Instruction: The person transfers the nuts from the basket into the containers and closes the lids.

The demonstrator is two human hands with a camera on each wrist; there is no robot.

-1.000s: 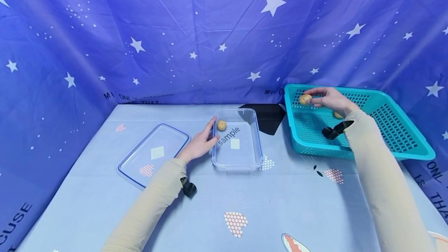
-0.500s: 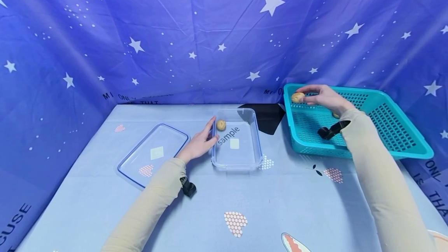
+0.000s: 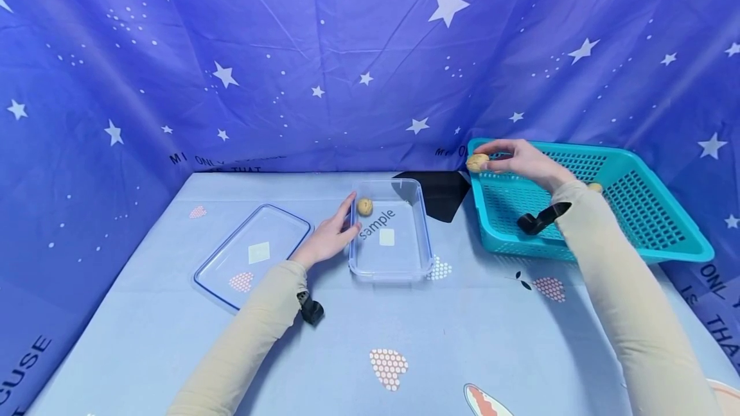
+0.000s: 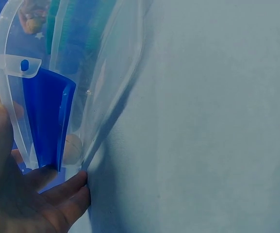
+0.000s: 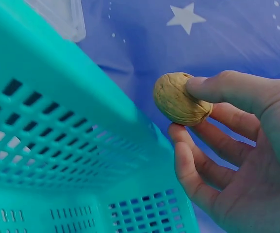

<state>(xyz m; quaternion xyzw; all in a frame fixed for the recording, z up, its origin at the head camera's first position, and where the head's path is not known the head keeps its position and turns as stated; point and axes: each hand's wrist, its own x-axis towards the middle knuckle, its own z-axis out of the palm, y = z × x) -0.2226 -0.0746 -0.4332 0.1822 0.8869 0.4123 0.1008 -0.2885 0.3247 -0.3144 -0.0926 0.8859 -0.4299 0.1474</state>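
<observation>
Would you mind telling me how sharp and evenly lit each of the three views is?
Head view: evenly lit, sharp, wide-angle bending at the edges, soft shadows under the clear container. Left wrist view: dim and hazy, the left hand dark, the container warped. Right wrist view: bright; the walnut is crisp, the near teal basket rim soft.

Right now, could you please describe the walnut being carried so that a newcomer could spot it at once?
Find the teal basket at the table's right. At its far left corner the right hand pinches a walnut. Unlike the walnut in the clear container, it is held in the air.
</observation>
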